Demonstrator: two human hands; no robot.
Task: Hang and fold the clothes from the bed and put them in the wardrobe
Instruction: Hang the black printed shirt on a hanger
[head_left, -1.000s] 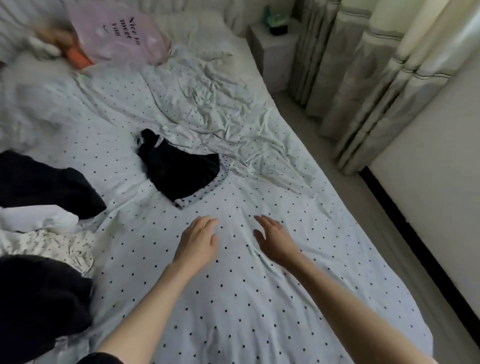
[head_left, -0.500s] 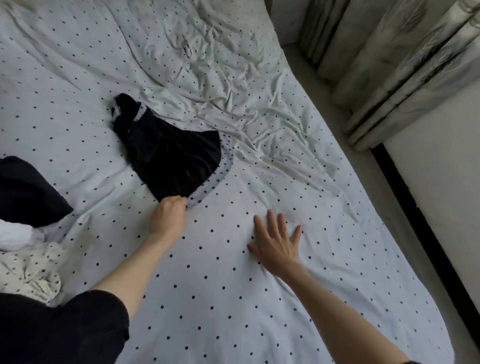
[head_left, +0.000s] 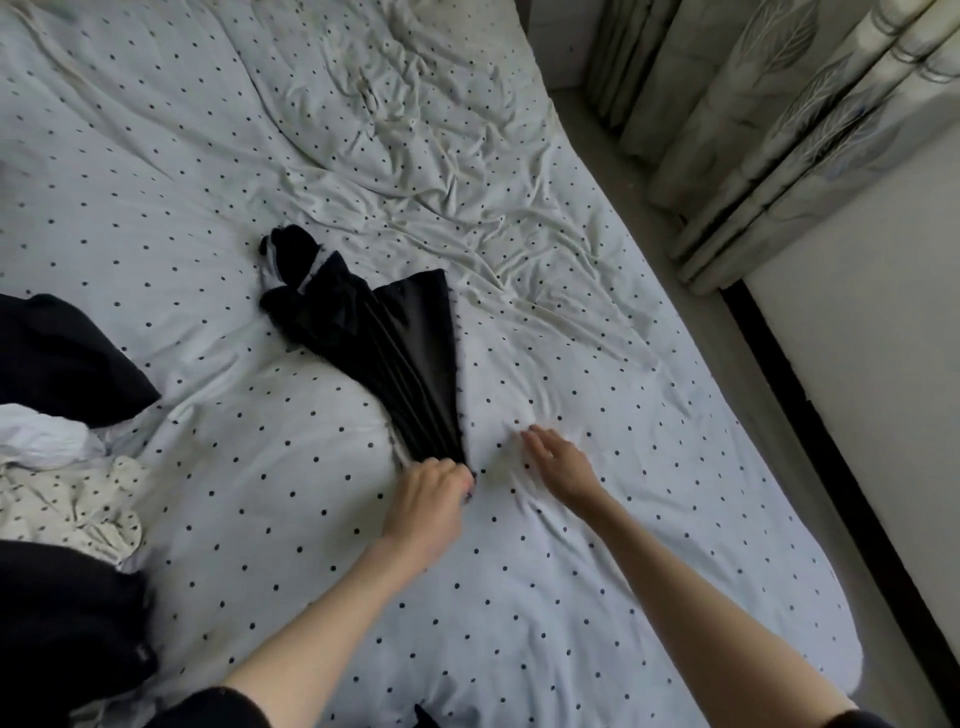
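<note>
Head view: looks down on a polka-dot bed (head_left: 311, 545), with both bare forearms reaching out over it.
Left hand (head_left: 428, 501): closed in a fist on the near end of a black garment (head_left: 400, 353), whose cloth is bunched into the grip.
Black garment: lies on the sheet in the middle of the bed, fanning out from the fist into long pleats toward a crumpled far end with a bit of pale trim.
Right hand (head_left: 558, 465): open, fingers loosely spread, holding nothing; it is just right of the fist and on or just above the sheet, which of the two I cannot tell.
Hands to each other: near, not touching.
Pile (head_left: 67, 467): more clothes at the left edge of the bed, dark pieces, a white one and a spotted one, all crumpled and unfolded.
Surroundings: curtains (head_left: 753, 130) and a strip of floor to the right of the bed; no wardrobe or hanger in view.
Progress: early, by my reading. Nothing visible is folded or hung, and one garment is only just in hand.
Left to do: fold or hang this piece, work through the pile, carry everything to the wardrobe.
</note>
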